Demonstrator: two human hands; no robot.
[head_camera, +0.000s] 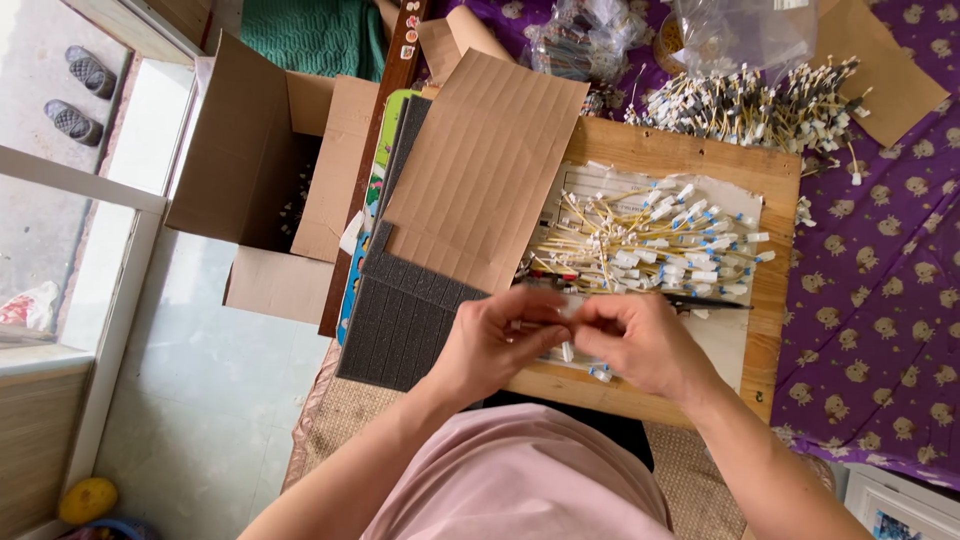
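Observation:
My left hand (497, 343) and my right hand (640, 343) meet over the near edge of a wooden board (775, 175). Their fingertips pinch a small white-tipped wire piece (566, 318) between them. Just beyond the hands, a loose pile of yellow wires with white connectors (650, 245) lies on a white sheet on the board. A thin dark tool (715, 304) lies beside my right hand.
A ribbed cardboard sheet (480, 170) rests on a dark grey foam block (400, 320) at the left. An open cardboard box (260, 170) stands further left. A bigger heap of wire pieces (760, 105) and clear plastic bags (740, 35) lie on the purple patterned cloth (880, 290).

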